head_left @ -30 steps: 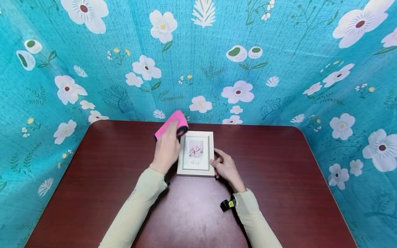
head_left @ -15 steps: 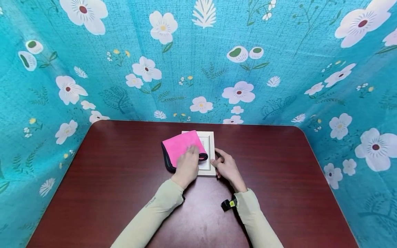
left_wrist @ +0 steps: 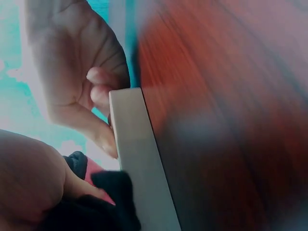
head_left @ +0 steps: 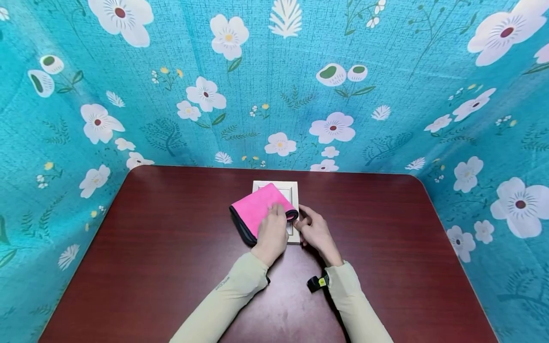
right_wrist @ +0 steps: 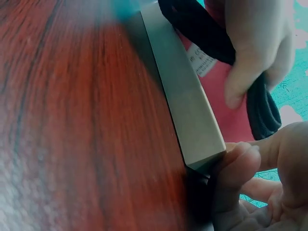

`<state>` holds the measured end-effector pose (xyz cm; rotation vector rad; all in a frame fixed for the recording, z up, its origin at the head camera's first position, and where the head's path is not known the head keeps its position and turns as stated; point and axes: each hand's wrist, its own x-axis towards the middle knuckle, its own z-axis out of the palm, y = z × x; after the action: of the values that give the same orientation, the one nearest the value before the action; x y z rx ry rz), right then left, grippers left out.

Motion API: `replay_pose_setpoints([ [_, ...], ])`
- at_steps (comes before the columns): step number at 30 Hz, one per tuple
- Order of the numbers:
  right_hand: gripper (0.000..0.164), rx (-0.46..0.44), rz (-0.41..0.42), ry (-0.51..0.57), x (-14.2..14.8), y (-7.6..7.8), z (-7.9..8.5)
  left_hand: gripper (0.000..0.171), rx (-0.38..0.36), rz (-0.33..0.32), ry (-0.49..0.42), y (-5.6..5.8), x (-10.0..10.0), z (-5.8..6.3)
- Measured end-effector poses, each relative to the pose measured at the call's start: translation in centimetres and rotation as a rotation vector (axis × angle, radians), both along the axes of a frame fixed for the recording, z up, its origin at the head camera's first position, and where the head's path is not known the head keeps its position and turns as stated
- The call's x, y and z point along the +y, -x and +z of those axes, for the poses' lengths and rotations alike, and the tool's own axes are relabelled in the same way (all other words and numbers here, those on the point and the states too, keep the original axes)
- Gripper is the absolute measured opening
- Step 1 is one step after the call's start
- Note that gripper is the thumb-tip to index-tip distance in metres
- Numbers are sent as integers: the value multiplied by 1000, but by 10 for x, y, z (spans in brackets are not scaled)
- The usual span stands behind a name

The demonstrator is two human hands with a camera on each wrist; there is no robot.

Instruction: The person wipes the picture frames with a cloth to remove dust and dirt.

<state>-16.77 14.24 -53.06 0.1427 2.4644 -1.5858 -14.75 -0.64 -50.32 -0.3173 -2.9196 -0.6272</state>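
Observation:
A pink cloth with a black hem [head_left: 254, 208] lies folded over most of a pale picture frame [head_left: 293, 188]. My left hand [head_left: 273, 236] is on top of the cloth. In the right wrist view, the thumb of that hand presses the pink fabric [right_wrist: 219, 103], which carries a white label, and the black hem bends round the fingers. My right hand [head_left: 317, 236] holds the frame at its right edge. The left wrist view shows its thumb and fingertips at the corner of the frame's pale side [left_wrist: 144, 154]. The picture inside is mostly hidden by the cloth.
The frame lies near the back of a dark red wooden table [head_left: 171, 247] with rounded far corners. A turquoise floral curtain [head_left: 253, 85] hangs behind the table and along both sides. A black strap with a yellow tag [head_left: 317, 283] is on the right wrist.
My left hand has come down from the frame's upper left with the cloth and moved right across the frame, covering the picture. My right hand stays at the right edge.

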Motion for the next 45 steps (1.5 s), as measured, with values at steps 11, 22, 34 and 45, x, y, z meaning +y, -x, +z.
replay_pose_setpoints([
  [11, 61, 31, -12, 14, 4, 0, -2, 34, 16, -50, -138, 1, 13, -4],
  [22, 44, 28, 15, 67, -1, -1, -3, 25, -144, -203, -529, 7, -19, -14],
  [34, 60, -14, 18, 75, 0, -1, -1, 37, -146, -113, -681, -1, -59, 44],
  [45, 61, -35, 16, 64, 3, -3, 0, 64, 238, 88, -515, -16, -96, 66],
])
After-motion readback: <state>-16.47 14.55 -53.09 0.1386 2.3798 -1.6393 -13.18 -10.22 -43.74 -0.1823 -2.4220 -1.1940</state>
